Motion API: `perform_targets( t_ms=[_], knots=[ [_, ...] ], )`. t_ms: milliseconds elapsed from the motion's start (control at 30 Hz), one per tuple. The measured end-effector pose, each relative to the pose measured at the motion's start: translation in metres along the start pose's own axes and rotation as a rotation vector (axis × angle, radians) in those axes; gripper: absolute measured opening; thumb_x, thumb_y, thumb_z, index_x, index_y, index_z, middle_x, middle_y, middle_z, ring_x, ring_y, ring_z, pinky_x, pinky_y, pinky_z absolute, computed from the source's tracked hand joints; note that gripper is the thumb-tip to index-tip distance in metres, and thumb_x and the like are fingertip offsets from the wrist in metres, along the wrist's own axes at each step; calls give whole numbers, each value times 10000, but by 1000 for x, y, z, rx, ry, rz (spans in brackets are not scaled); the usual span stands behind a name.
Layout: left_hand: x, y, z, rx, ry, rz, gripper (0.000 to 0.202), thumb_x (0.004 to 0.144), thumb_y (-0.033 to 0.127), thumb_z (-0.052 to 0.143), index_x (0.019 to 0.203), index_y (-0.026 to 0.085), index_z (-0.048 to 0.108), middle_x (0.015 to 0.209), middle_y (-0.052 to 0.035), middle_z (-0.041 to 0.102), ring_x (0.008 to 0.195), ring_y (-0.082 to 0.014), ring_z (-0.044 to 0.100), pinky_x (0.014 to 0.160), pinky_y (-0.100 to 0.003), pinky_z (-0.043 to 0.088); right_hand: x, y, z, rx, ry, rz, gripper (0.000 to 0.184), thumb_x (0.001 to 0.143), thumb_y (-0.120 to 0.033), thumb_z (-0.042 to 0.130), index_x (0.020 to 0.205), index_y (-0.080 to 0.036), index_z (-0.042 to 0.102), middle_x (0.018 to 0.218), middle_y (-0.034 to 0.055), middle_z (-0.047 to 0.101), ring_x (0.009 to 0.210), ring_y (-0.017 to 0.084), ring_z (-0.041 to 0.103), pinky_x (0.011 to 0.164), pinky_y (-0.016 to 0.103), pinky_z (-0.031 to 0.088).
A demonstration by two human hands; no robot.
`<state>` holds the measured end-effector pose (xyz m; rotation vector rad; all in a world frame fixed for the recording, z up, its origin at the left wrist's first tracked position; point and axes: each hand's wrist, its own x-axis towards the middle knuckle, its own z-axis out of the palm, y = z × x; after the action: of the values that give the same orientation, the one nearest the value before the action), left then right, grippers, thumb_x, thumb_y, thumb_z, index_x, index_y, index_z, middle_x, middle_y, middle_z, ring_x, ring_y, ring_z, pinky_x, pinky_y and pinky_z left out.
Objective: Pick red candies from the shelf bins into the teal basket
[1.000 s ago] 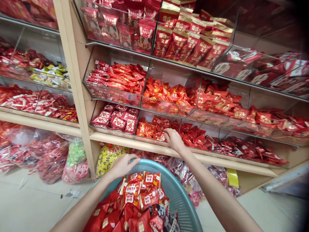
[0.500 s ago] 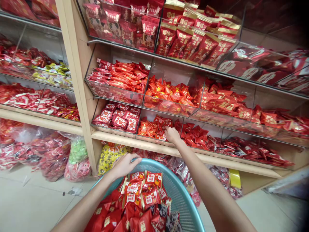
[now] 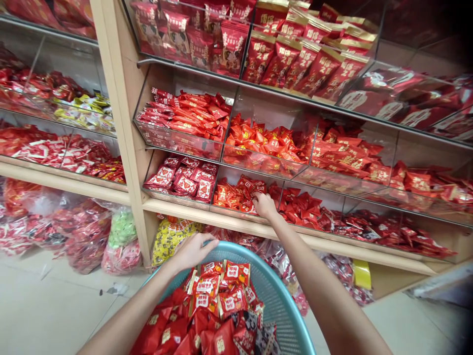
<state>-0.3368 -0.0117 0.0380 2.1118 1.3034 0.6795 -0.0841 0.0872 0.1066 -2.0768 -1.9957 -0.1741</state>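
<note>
A teal plastic basket (image 3: 284, 296) stands in front of me, heaped with red wrapped candies (image 3: 205, 286) and a few black-and-white patterned ones. My left hand (image 3: 195, 250) rests over the basket's far left rim, fingers curled down over the edge and partly hidden. In the lowest shelf row, my right hand (image 3: 264, 204) reaches into a clear bin of small red wrapped candies (image 3: 236, 195). Its fingers are bent closed at the candies there, the fingertips partly hidden among the wrappers.
A wooden shelf unit (image 3: 229, 219) with clear-walled bins of red packets rises ahead. Beneath it, plastic bags of candy sit on the tiled floor, including a yellow one (image 3: 173, 239) and a green one (image 3: 123, 229). A wooden upright (image 3: 114, 108) divides the shelves at left.
The view has shifted slightly, so the shelves appear a little farther right. Both hands keep their places, the left at the rim and the right in the bin.
</note>
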Motion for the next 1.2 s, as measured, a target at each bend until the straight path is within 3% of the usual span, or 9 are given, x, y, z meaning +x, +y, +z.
perform_targets(
  t_ms=[167,300,467,567,667,833,1000,1200],
  knots=[
    [0,-1,0,-2,-4,24,430,844,526,383,969,238,677,963,-43,695,870,-210,622,794,-270,417,-3,-1,-12,78,101,-30,334,839,-154,393,1089,-204,609,1024,76,658,982,222,540,780,286,379],
    [0,-2,0,26,-14,17,434,854,536,358,970,255,667,956,-25,692,847,-206,620,767,-272,414,-20,-2,-34,128,192,-107,331,854,-173,388,1131,-188,569,1011,64,650,943,213,528,812,307,375],
    [1,-2,1,47,-20,7,429,855,551,347,966,276,657,947,-3,690,839,-202,620,749,-272,413,-70,-9,-67,289,458,-296,296,847,-194,440,1118,-185,557,904,60,637,860,229,504,806,371,387],
    [0,-1,1,55,-18,6,438,855,552,341,963,271,660,936,-8,692,844,-205,621,756,-275,414,-110,-16,-73,465,438,-325,311,869,-201,411,1166,-200,504,923,63,593,846,202,530,788,344,416],
    [-1,0,1,43,-16,4,461,848,553,348,974,245,667,940,-31,693,852,-208,621,762,-273,418,-150,-24,-58,699,270,-279,317,878,-242,422,1191,-218,466,918,55,569,765,169,549,694,290,452],
    [0,0,2,33,-11,10,462,850,545,347,981,237,666,951,-35,692,851,-207,617,757,-274,417,-200,-35,-8,1017,-45,-95,244,858,-297,475,1080,-203,512,824,29,566,681,145,555,572,233,455],
    [1,-2,2,49,-13,13,455,853,554,343,988,255,658,949,-25,692,832,-205,619,756,-281,413,-225,-39,26,1088,-98,34,213,838,-320,503,989,-178,549,809,33,583,692,151,567,614,242,461],
    [0,-3,2,50,-10,22,448,855,557,342,981,265,658,944,-16,693,834,-204,618,777,-280,410,-237,-44,38,1062,-138,38,142,838,-275,476,905,-174,550,787,30,566,649,149,557,582,237,446]
  ],
)
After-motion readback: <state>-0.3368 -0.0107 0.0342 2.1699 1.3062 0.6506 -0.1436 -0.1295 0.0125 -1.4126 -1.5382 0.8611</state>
